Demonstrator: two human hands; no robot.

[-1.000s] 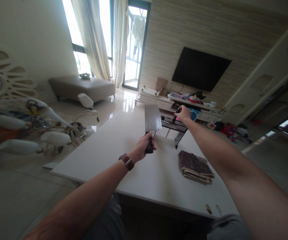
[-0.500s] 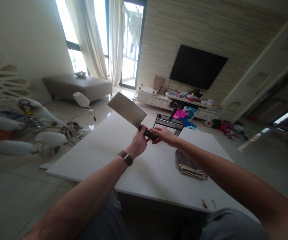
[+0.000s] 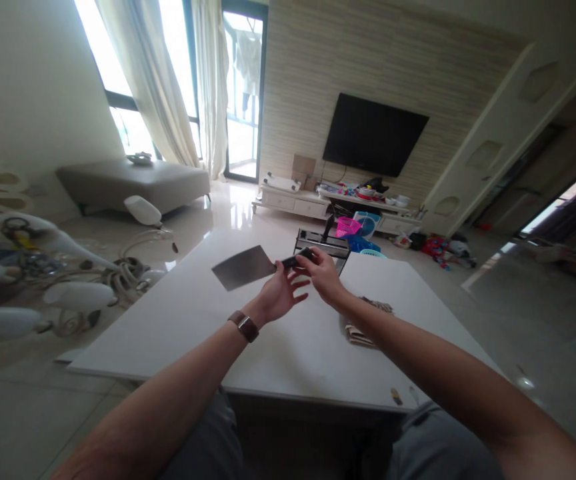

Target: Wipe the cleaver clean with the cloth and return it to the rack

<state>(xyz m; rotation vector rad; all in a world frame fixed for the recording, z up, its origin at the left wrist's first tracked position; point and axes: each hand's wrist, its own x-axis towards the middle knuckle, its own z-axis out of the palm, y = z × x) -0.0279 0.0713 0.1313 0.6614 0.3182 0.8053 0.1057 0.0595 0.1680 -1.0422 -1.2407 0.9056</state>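
Above the white table point(image 3: 278, 347) I hold a cleaver point(image 3: 244, 268) with a wide grey blade and a black handle. Its blade points left and is tilted. My left hand point(image 3: 279, 293), with a brown-strapped watch on the wrist, has its thumb against the handle close to the blade. The other fingers of that hand are loosely spread beneath. My right hand point(image 3: 324, 272) pinches the rear end of the handle. A folded brown cloth point(image 3: 361, 335) lies on the table, partly hidden behind my right forearm. Near the front edge is a small brush-like item point(image 3: 396, 396).
At the table's far side stands a black-framed rack point(image 3: 335, 241) with a dark handle sticking up. Beyond are a pink basket point(image 3: 348, 227), a TV cabinet point(image 3: 298, 201) and a wall television point(image 3: 375, 133). A chandelier with white shades point(image 3: 75, 293) lies to the left, before a grey bench point(image 3: 143, 183).
The cleaver has turned, its blade swinging down from pointing up-left to nearly level. My left fingers have loosened and spread; my right hand has come further over the handle. The view has shifted slightly.
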